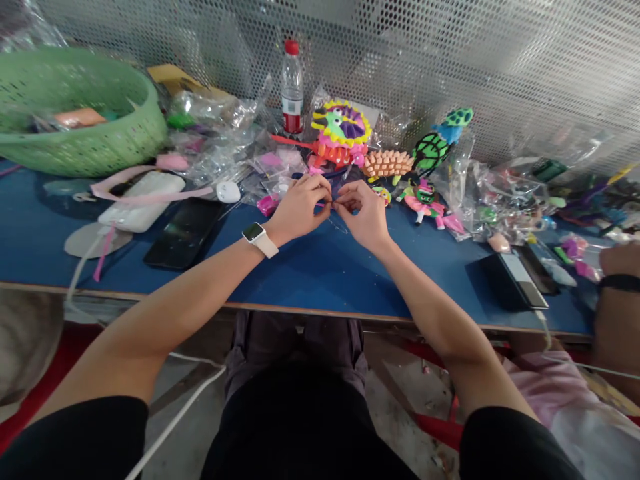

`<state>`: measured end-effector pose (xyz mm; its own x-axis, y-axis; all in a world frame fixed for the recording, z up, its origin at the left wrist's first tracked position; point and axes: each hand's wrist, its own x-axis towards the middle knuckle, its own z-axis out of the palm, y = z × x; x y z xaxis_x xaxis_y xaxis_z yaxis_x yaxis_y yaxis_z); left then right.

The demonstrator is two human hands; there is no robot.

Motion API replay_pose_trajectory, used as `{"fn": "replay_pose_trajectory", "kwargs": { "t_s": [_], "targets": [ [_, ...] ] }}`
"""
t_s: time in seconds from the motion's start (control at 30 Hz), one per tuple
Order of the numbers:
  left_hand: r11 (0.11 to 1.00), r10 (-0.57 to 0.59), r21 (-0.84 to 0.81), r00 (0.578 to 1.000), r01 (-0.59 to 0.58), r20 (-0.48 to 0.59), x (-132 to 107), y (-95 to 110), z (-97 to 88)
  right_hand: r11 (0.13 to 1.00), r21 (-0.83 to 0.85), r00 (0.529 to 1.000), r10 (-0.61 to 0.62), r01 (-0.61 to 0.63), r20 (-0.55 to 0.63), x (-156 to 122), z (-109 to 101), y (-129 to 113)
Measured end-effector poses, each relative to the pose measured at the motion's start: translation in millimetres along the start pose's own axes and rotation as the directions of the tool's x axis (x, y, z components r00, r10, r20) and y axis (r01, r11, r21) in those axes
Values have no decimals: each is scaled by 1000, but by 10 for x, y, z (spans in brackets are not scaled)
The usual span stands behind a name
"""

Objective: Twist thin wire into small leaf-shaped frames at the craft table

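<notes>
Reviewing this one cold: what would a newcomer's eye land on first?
Probably the bright yellow-fringed purple figure behind the hands, just right of the red-capped bottle. Next, the big green basket at the table's far left. Then the left hand and right hand, fingertips close together at a thin pink piece, centre, over the blue table.

The blue table (320,277) in front of us is crowded — green basket (100,148), black phone (183,235), clear plastic bags (220,115), bright little figures (345,127).
</notes>
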<state>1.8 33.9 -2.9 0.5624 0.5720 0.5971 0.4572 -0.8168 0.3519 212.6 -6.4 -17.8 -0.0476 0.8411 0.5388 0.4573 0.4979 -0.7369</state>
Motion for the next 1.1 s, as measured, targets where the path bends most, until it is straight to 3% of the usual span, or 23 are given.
{"fn": "replay_pose_trajectory", "kwargs": {
  "t_s": [0.5,0.87,1.0,1.1],
  "targets": [
    [983,45,-172,996,-57,-78,21,13,-6,985,-16,980,-170,169,-101,-11,9,62],
    [948,-35,-318,998,16,-55,15,11,-17,976,-23,975,-216,215,-55,-8,-68,44],
    [961,-21,-275,999,8,-46,10,-13,-24,983,8,983,-184,184,-26,8,-77,46],
    [992,51,-117,999,-52,-13,0,-22,-42,991,15,991,-136,136,14,22,-82,51]
  ]
}}
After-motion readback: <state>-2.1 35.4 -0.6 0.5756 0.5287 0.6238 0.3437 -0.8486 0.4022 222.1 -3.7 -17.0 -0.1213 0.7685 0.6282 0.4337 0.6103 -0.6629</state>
